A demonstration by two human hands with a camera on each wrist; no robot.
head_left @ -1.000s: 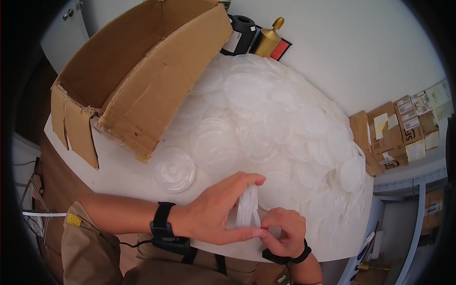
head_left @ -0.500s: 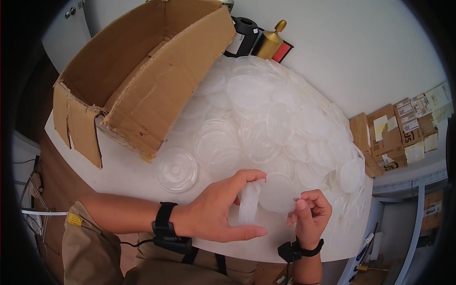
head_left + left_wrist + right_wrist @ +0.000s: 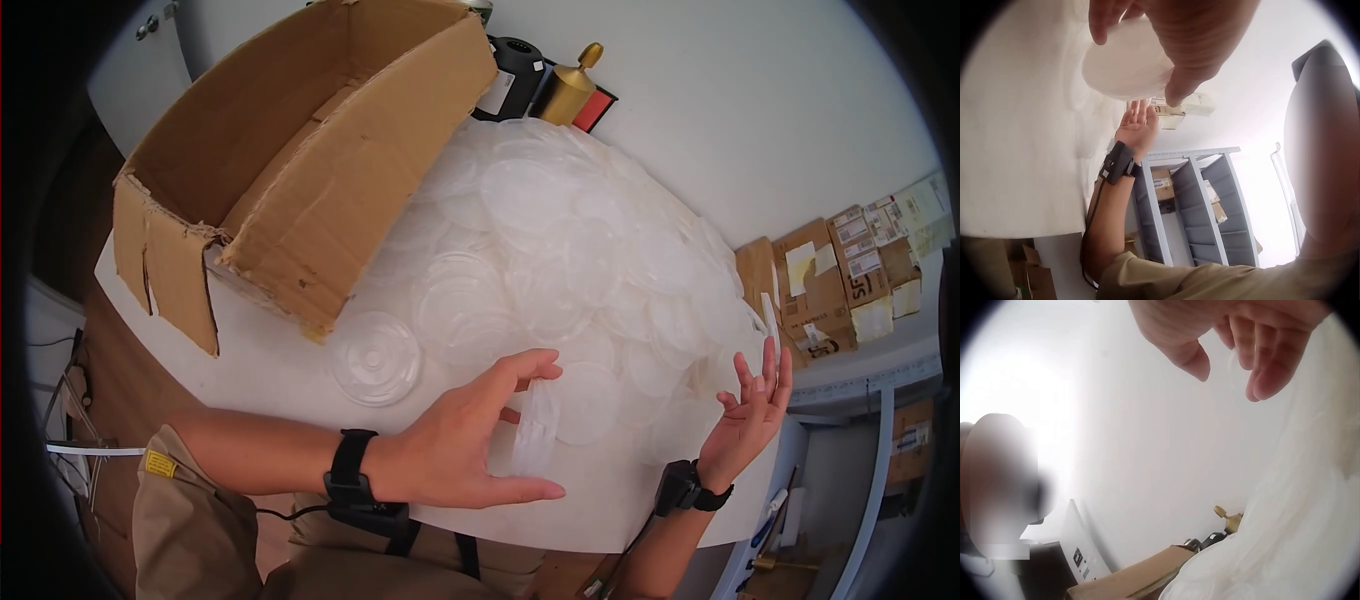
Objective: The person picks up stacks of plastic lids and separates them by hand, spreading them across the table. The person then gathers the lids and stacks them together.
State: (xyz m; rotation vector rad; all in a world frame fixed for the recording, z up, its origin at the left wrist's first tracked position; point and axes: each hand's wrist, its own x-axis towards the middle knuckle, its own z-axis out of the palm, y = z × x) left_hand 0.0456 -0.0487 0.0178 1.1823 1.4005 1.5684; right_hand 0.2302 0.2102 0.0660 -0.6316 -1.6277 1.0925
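Note:
Translucent round lids (image 3: 537, 428) stand edge-up in the curve of my left hand (image 3: 465, 430), between thumb and fingers. The left wrist view shows the face of the held lids (image 3: 1125, 62) below the left hand (image 3: 1200, 37). Out to the right, my right hand (image 3: 750, 415) has its fingers extended upward. A thin lid (image 3: 770, 316) appears edge-on at its fingertips; whether they touch is unclear. The right hand (image 3: 1235, 331) hangs over the pile in the right wrist view. A large heap of lids (image 3: 600, 260) covers much of the table (image 3: 250, 370).
An open cardboard box (image 3: 340, 190) stands at the left, with a separate lid (image 3: 376, 358) near its lower corner. Behind the heap are a black device (image 3: 516, 75) and a gold canister (image 3: 568, 95). Cartons (image 3: 820, 285) stand at the right by the wall.
My right hand has moved away from the held lids, up and to the right, and its pinching fingers have spread. The left hand keeps its hold in nearly the same place.

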